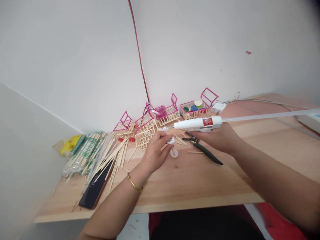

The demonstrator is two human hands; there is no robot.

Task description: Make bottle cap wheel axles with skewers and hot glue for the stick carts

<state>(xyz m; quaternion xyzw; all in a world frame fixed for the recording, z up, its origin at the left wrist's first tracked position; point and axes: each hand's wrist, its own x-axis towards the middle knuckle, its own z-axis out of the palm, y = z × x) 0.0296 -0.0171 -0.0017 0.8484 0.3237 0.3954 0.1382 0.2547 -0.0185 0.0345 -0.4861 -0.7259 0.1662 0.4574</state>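
My right hand (221,137) is wrapped round a white hot glue gun (187,124), its nozzle pointing left and a long clear glue stick (260,116) running out of its back. Between the fingertips of my left hand (157,151) is a white bottle cap (171,140). Just below it is a second white cap-like disc (174,153) with a short stick at its centre; I cannot tell whether the two are joined. The nozzle tip is over another small white piece (163,129) by my left fingers. Green-handled pliers (206,152) lie beneath my right hand.
Small stick carts with pink handles (166,115) line the wall; the right one (196,110) holds coloured caps. Loose wooden sticks (120,153), a phone (93,190), bundled sticks (87,151) and a yellow packet (71,145) lie left. A cable (138,50) hangs down the wall.
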